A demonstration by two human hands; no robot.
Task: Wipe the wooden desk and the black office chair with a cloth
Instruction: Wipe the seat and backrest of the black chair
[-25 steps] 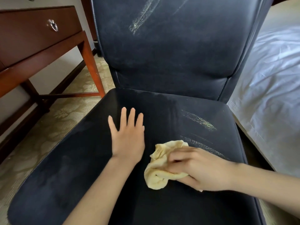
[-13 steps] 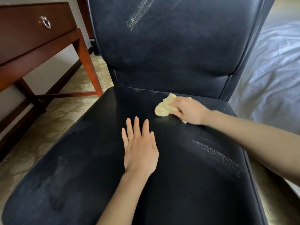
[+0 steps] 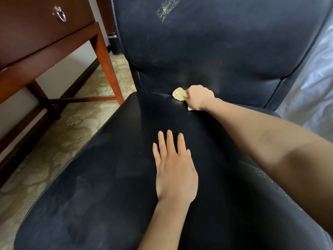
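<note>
The black office chair fills the view, its seat in front of me and its backrest rising behind. My right hand is closed on a crumpled yellow cloth, pressed where the seat meets the backrest. My left hand lies flat on the middle of the seat, fingers spread, holding nothing. Pale dusty streaks mark the upper backrest and the seat's right edge. The wooden desk stands at the left, with a drawer and a metal ring pull.
A desk leg and crossbars stand close to the chair's left side over patterned beige carpet. A bed with white sheets lies at the right. A small dark bin sits behind the chair by the wall.
My right hand has carried the cloth from the seat's front right to the back crease under the backrest. The nearer streaks on the seat are gone. My left hand stays flat on the seat.
</note>
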